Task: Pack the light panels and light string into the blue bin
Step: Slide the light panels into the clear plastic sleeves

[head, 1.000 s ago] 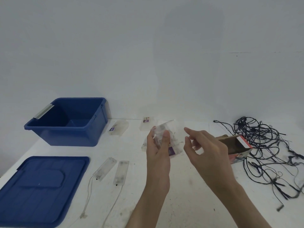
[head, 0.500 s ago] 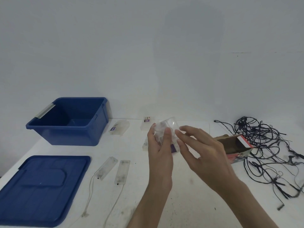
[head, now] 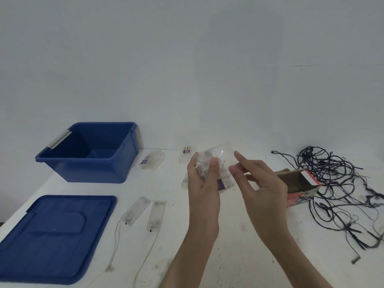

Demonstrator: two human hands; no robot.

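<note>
One open blue bin (head: pixel 87 161) waited at far left, the light string (head: pixel 332 183) sprawled limp at right, and my left hand (head: pixel 202 183) gripped a bagged light panel (head: pixel 223 154) I judged light, slippery, best held mid-bag, my right hand (head: pixel 264 183) slack-fingered just beside it.

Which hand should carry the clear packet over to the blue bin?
Left. The left hand grips the clear packet, and the blue bin stands off to that side. The right hand is open and farther from the bin.
</note>
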